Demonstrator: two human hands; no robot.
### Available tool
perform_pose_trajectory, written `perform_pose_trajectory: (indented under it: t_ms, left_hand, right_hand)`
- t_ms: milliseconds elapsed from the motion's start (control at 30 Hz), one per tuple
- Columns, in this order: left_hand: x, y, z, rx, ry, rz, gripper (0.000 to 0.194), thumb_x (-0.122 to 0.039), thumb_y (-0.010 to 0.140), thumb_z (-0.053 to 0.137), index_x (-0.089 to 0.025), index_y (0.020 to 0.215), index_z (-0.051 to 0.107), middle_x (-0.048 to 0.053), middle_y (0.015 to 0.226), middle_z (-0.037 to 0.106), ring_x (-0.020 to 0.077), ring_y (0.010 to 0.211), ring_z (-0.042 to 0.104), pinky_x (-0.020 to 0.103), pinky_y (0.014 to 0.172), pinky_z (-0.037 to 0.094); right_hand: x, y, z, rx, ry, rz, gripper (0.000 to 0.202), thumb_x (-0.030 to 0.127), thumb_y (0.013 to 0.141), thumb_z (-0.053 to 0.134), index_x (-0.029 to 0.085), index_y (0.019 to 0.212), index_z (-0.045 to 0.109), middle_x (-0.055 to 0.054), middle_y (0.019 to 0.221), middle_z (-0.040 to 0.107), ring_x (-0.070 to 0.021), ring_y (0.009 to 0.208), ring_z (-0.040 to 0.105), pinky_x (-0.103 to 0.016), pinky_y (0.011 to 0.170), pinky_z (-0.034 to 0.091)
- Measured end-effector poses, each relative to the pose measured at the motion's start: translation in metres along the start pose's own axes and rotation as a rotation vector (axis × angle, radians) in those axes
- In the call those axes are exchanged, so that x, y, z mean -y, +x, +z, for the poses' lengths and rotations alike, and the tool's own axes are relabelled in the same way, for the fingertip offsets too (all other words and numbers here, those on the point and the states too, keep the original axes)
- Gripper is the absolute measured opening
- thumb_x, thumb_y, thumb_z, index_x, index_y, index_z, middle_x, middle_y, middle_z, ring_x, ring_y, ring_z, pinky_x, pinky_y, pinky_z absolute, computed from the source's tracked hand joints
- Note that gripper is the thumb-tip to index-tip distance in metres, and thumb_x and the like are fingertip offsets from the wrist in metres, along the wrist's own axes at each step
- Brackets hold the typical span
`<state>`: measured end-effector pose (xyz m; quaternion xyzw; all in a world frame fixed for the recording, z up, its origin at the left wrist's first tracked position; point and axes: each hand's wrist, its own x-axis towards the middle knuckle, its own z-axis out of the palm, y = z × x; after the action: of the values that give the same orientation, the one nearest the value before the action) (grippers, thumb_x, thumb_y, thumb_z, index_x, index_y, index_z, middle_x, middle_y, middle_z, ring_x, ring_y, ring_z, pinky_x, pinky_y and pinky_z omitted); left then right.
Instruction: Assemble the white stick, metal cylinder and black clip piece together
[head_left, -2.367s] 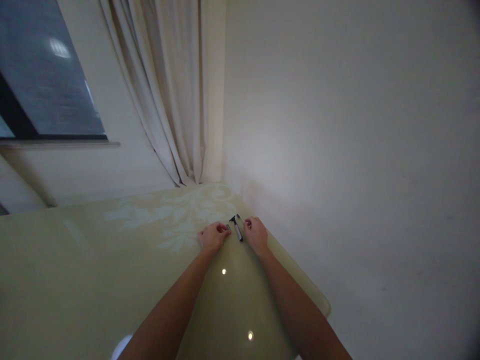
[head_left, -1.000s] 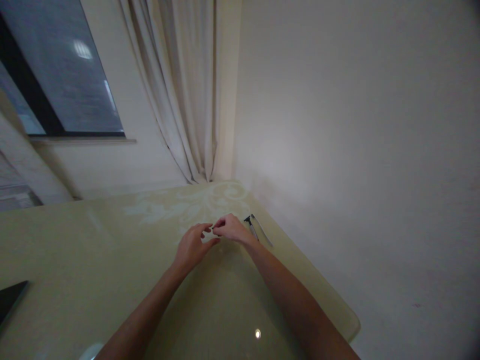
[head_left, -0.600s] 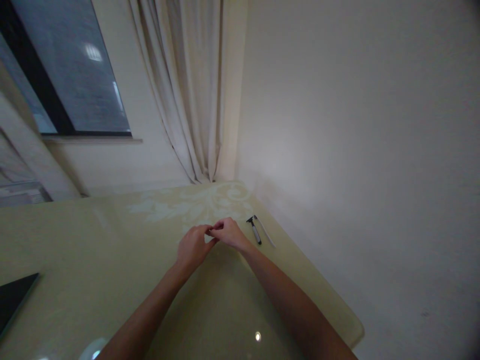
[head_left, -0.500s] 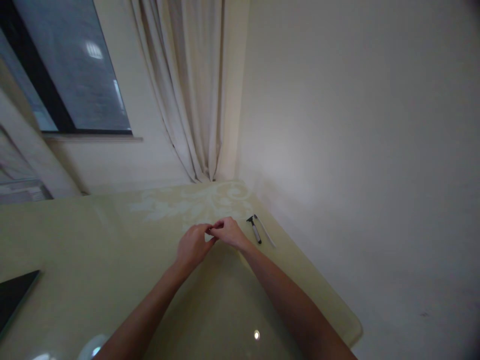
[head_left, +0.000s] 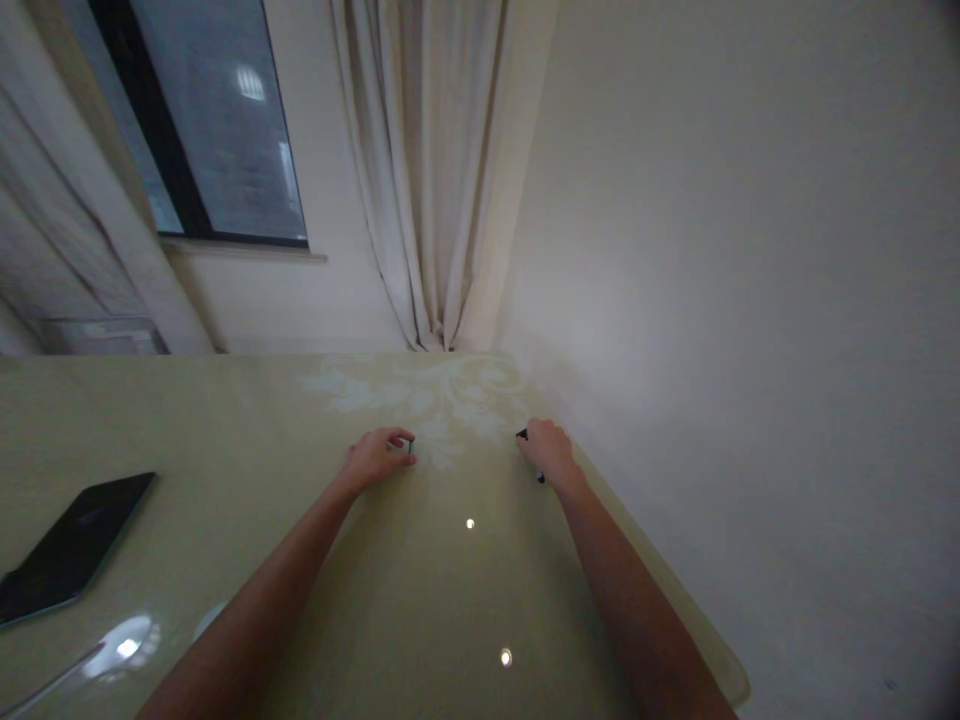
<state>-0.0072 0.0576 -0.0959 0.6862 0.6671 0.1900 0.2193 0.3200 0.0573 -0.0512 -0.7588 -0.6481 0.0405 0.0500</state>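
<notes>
My left hand (head_left: 377, 457) is above the table, thumb and fingers pinching a small dark, thin piece (head_left: 411, 447) between their tips. To the right, my right hand (head_left: 549, 448) is closed over the black and grey razor (head_left: 540, 477). The razor's dark head pokes out at the left of the fingers and its handle end shows below them. The thin white stick that lay beside the razor is hidden behind my right hand.
A black flat device (head_left: 79, 545) lies on the pale green table (head_left: 420, 590) at the left. A thin cable (head_left: 56, 685) is at the lower left. The wall (head_left: 712, 350) runs along the table's right edge, with curtains (head_left: 427, 180) and a window behind.
My hands have parted. The left one has moved left with the small piece, and the right one has gone right onto the razor. The view has turned left, showing more of the black device.
</notes>
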Motion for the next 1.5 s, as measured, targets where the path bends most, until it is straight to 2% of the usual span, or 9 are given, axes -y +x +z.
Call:
perform_pose_trajectory:
  t_ms: [133,400,533,833,967,1100,1200,1333,1500]
  left_hand:
    - [-0.002,-0.003,0.001,0.014,0.013,-0.066,0.04,-0.039,0.081,0.082,-0.033,0.121,0.08,0.009,0.124,0.079,0.0353,0.125,0.066,0.05,0.103,0.046]
    - [-0.002,-0.005,-0.001,0.012,0.021,-0.113,0.041,-0.041,0.083,0.08,-0.036,0.123,0.08,0.008,0.125,0.079,0.0352,0.126,0.066,0.052,0.105,0.044]
    - [0.001,-0.005,-0.003,0.008,0.031,-0.124,0.041,-0.042,0.083,0.08,-0.035,0.124,0.079,0.008,0.125,0.079,0.0356,0.127,0.065,0.051,0.105,0.044]
    - [0.018,-0.001,-0.013,0.01,0.048,-0.103,0.045,-0.045,0.081,0.08,-0.031,0.123,0.079,0.009,0.117,0.08,0.0323,0.113,0.072,0.045,0.093,0.051]
    - [0.023,-0.001,-0.026,0.019,0.081,-0.082,0.05,-0.044,0.073,0.085,-0.028,0.119,0.079,0.008,0.102,0.08,0.0324,0.101,0.075,0.042,0.086,0.053]
    - [-0.003,-0.007,-0.028,-0.043,0.109,0.033,0.071,-0.044,0.07,0.09,-0.026,0.136,0.072,0.014,0.125,0.076,0.0413,0.123,0.065,0.05,0.098,0.05]
    - [-0.039,-0.018,-0.016,-0.028,0.067,0.248,0.073,-0.049,0.077,0.088,-0.033,0.144,0.065,0.007,0.137,0.072,0.0301,0.121,0.065,0.041,0.106,0.047]
    - [-0.074,-0.036,0.008,0.01,-0.035,0.49,0.054,-0.048,0.083,0.085,-0.027,0.13,0.071,0.004,0.111,0.079,0.0233,0.091,0.07,0.036,0.086,0.052]
    - [-0.083,-0.047,0.021,0.051,0.07,0.619,0.03,-0.034,0.092,0.078,-0.026,0.121,0.074,0.005,0.112,0.078,0.0238,0.095,0.072,0.037,0.091,0.052]
  right_hand:
    - [-0.001,-0.001,0.005,0.033,-0.074,0.007,0.029,0.02,0.1,0.058,0.013,0.124,0.075,-0.025,0.125,0.074,-0.034,0.119,0.073,-0.037,0.091,0.056]
    - [-0.003,0.0,0.006,0.056,-0.093,0.018,0.035,0.013,0.101,0.051,0.012,0.128,0.073,-0.026,0.125,0.074,-0.0359,0.12,0.073,-0.039,0.09,0.057]
    - [-0.003,-0.001,0.007,0.053,-0.055,0.034,0.033,0.016,0.098,0.058,0.015,0.127,0.074,-0.024,0.126,0.074,-0.0333,0.121,0.072,-0.037,0.093,0.056]
    - [0.002,0.001,0.002,0.008,0.171,0.003,0.023,0.019,0.087,0.071,0.015,0.108,0.081,-0.019,0.113,0.08,-0.0327,0.114,0.075,-0.034,0.092,0.054]
    - [0.02,0.0,0.003,0.006,0.381,-0.092,0.019,0.026,0.088,0.073,0.019,0.102,0.082,-0.009,0.103,0.082,-0.0247,0.102,0.077,-0.028,0.085,0.053]
    - [0.044,-0.006,0.015,0.032,0.59,-0.149,0.017,0.025,0.085,0.075,0.018,0.099,0.082,-0.006,0.096,0.082,-0.0197,0.091,0.077,-0.024,0.076,0.052]
    - [0.056,-0.011,0.023,0.06,0.717,-0.156,0.017,0.027,0.084,0.077,0.017,0.098,0.08,-0.006,0.092,0.082,-0.0184,0.085,0.077,-0.022,0.07,0.052]
    - [0.062,-0.014,0.028,0.109,0.844,-0.149,0.015,0.029,0.086,0.074,0.015,0.09,0.079,-0.005,0.081,0.08,-0.0162,0.074,0.075,-0.02,0.061,0.05]
    - [0.061,-0.014,0.035,0.144,0.935,-0.136,0.011,0.024,0.082,0.073,0.014,0.078,0.076,-0.002,0.068,0.075,-0.0135,0.063,0.068,-0.019,0.052,0.044]
